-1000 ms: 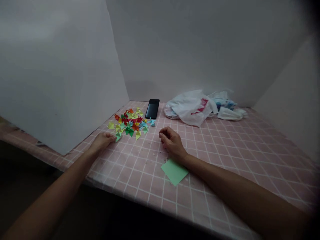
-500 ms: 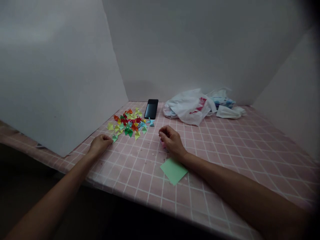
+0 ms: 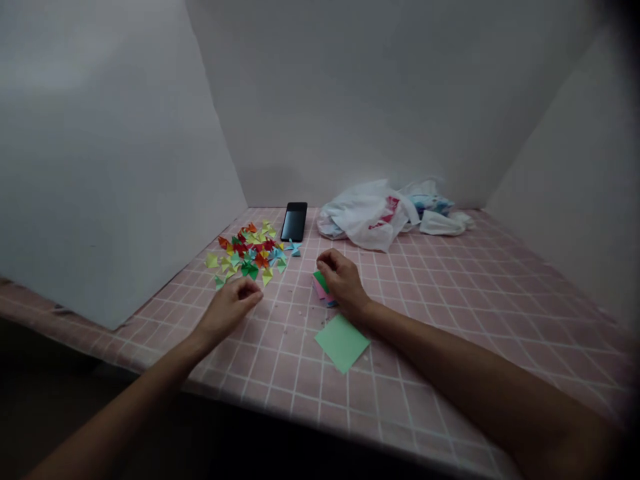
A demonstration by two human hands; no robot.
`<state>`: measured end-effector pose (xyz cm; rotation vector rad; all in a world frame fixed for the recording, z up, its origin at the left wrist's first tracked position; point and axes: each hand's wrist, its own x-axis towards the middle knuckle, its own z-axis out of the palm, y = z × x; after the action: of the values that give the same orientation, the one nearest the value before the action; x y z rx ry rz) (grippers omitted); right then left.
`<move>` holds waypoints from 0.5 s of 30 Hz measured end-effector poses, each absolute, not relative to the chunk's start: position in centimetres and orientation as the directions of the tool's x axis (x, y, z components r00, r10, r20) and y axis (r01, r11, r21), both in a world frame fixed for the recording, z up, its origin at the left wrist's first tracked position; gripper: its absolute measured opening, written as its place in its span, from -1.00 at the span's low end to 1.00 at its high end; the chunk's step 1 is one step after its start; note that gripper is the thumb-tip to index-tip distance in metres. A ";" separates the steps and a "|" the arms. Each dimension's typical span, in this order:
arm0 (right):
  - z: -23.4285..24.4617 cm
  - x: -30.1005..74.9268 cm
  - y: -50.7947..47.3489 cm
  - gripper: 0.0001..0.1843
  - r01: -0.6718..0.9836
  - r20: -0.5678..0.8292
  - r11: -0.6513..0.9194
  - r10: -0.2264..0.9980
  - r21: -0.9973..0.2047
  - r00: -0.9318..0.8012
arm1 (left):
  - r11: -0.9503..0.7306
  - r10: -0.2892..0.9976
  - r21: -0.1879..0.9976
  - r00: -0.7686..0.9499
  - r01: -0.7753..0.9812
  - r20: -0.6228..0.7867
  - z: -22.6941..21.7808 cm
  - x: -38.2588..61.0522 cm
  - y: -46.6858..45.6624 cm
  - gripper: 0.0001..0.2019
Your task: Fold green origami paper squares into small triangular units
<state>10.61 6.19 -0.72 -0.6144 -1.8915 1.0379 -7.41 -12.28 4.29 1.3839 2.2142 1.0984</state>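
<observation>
My left hand (image 3: 229, 308) hovers over the tabletop just in front of a pile of small folded paper figures (image 3: 249, 269) in red, orange, yellow, green and blue. Its fingers are drawn together, and nothing shows between them. Curled closed, my right hand (image 3: 344, 280) rests over a small stack of coloured paper (image 3: 320, 288), with green, pink and blue edges showing from under it. Whether its fingertips hold anything is hidden. A flat light green paper square (image 3: 343, 343) lies just below the right wrist, on the table side nearer me.
A black phone (image 3: 294, 222) lies behind the folded figures. White plastic bags (image 3: 367, 215) sit at the back. A pink checked cloth (image 3: 450, 320) covers the table. White panels (image 3: 115, 167) stand at the left, back and right.
My left hand has let go of a light green folded figure at the pile's near edge and moved right, toward me. My right hand stays put, with more of the paper stack showing.
</observation>
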 end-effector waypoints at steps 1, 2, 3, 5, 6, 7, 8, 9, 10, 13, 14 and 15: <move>-0.8 10.6 6.5 -0.92 0.085 0.444 0.555 0.739 -0.827 -0.507 | 0.208 0.893 0.737 -0.432 0.643 0.124 4.1 -6.5 -11.5 -0.83; -0.8 10.7 6.8 -0.91 0.158 0.432 0.577 0.741 -0.802 -0.514 | 0.176 0.913 0.733 -0.387 0.657 0.128 3.9 -5.8 -10.5 -0.85; -0.9 10.7 7.1 -0.91 0.213 0.421 0.589 0.745 -0.780 -0.518 | 0.142 0.927 0.730 -0.349 0.669 0.140 3.5 -5.2 -9.6 -0.86; -1.3 10.7 7.8 -0.88 0.267 0.404 0.593 0.752 -0.760 -0.521 | 0.072 0.947 0.704 -0.269 0.706 0.173 2.4 -4.3 -7.5 -0.91; -1.5 10.7 8.1 -0.87 0.285 0.393 0.590 0.756 -0.755 -0.524 | 0.037 0.944 0.684 -0.250 0.728 0.215 1.8 -4.0 -6.4 -0.93; -1.7 10.7 8.3 -0.86 0.301 0.382 0.588 0.758 -0.751 -0.528 | 0.003 0.937 0.660 -0.234 0.751 0.261 1.1 -3.8 -5.3 -0.92; -1.9 10.7 8.6 -0.86 0.313 0.373 0.586 0.760 -0.747 -0.532 | -0.032 0.926 0.629 -0.215 0.777 0.312 0.5 -3.6 -4.2 -0.88; -2.0 10.7 8.7 -0.86 0.322 0.366 0.584 0.761 -0.745 -0.535 | -0.065 0.914 0.601 -0.195 0.796 0.357 -0.2 -3.4 -3.3 -0.83; -2.1 10.7 8.8 -0.86 0.328 0.362 0.585 0.761 -0.742 -0.538 | -0.080 0.913 0.583 -0.175 0.809 0.368 -0.8 -3.2 -2.4 -0.76; -2.3 10.8 8.9 -0.86 0.330 0.359 0.589 0.756 -0.737 -0.548 | -0.065 0.932 0.566 -0.152 0.822 0.329 -2.3 -2.6 -0.7 -0.62; -2.2 10.9 8.9 -0.87 0.327 0.358 0.591 0.753 -0.738 -0.552 | -0.075 0.937 0.567 -0.136 0.821 0.321 -2.6 -2.4 -0.4 -0.62; -2.2 10.9 8.9 -0.87 0.322 0.357 0.591 0.750 -0.740 -0.556 | -0.088 0.940 0.565 -0.120 0.820 0.320 -2.8 -2.3 -0.4 -0.64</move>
<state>10.88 8.94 -2.20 -0.8458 -2.1444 0.8181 -2.27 -0.35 -2.79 1.9551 1.9910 0.9943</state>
